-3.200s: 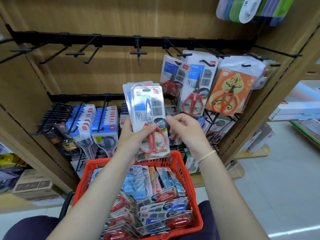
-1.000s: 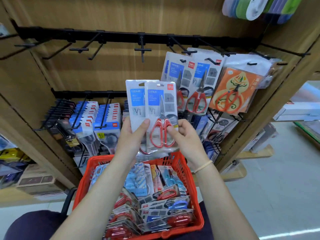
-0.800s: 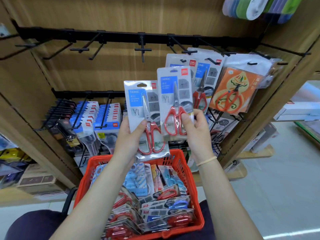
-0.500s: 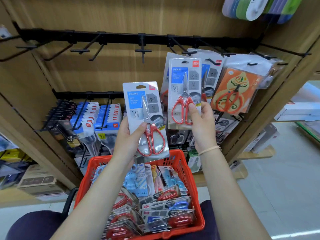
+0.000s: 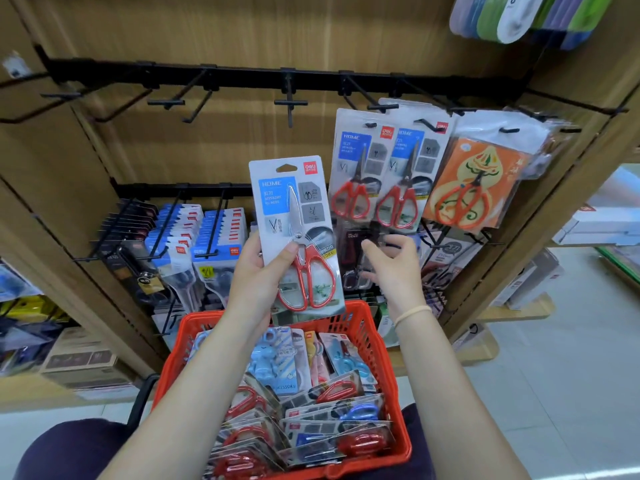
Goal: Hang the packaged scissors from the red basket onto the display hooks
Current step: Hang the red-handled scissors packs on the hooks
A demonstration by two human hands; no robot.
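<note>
Wooden display wall [image 5: 242,36] up top, its black rail of hooks [image 5: 291,102] mostly bare on the left; on the right, two packs of red scissors [image 5: 377,168] hang. Plenty left: the red basket [image 5: 367,327] below is heaped with packs. Left hand [image 5: 256,271] grips one scissors pack [image 5: 294,233] upright above it. Right hand [image 5: 391,268] is loose-fingered, holding nothing, just under the hung pair.

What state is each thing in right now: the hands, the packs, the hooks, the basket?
Left hand: grips a red-handled scissors pack, upright.
Right hand: open, holds nothing.
Two matching scissors packs: hanging on hooks.
Black hooks at upper left: bare.
Red plastic basket: holds many packs.
</note>
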